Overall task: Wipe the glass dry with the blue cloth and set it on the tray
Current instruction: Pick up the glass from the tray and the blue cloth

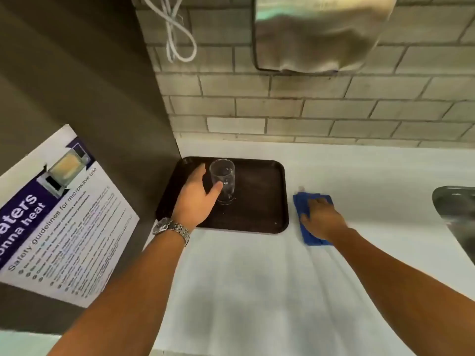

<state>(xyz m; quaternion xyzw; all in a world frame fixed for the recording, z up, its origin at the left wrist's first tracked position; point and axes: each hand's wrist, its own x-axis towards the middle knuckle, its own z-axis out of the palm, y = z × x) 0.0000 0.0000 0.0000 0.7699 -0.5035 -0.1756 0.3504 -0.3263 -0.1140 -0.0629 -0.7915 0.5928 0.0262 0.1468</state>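
Note:
A clear empty glass stands upright on the dark brown tray, in its left half. My left hand is just left of the glass with its fingers spread. The thumb tip touches the glass's near side and the other fingers are clear of it. A folded blue cloth lies on the white counter to the right of the tray. My right hand rests on top of the cloth, with fingers curled over it and covering its middle.
A grey cabinet side with a microwave safety poster rises right beside the tray on the left. The tiled wall carries a steel dispenser and a white cable. A steel sink rim is at the far right.

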